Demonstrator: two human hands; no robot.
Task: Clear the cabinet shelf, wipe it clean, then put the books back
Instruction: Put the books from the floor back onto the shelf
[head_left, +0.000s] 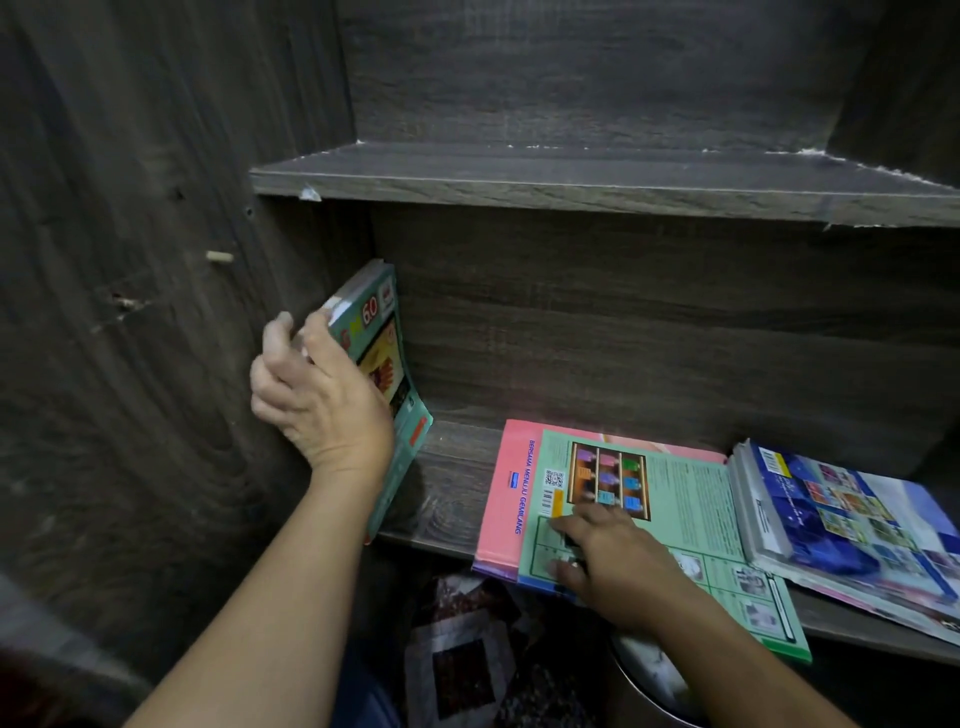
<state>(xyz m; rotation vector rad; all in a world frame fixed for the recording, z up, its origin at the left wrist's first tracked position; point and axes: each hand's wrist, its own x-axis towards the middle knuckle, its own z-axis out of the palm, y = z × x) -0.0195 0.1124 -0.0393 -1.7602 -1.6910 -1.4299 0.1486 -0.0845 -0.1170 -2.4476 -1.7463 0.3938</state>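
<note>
Lower shelf (452, 478): the left end is blocked by the teal book (387, 353), which stands tilted by the side wall (348, 244) with the left grip (317, 400) clamped on its upper edge. A bare strip between the teal book and the pink book (498, 493) leaves an open lane to the back panel (623, 338). Middle and right are taken: the pink book lies flat, and the green book (675, 519) on it overhangs the front edge. The right grip (618, 566) rests on the green book, and the blue stack (831, 509) overlaps its right side. Above the flat books there is free room, capped by the upper shelf (571, 182). A peg (219, 256) juts from the outer panel (156, 364) left of the opening.
</note>
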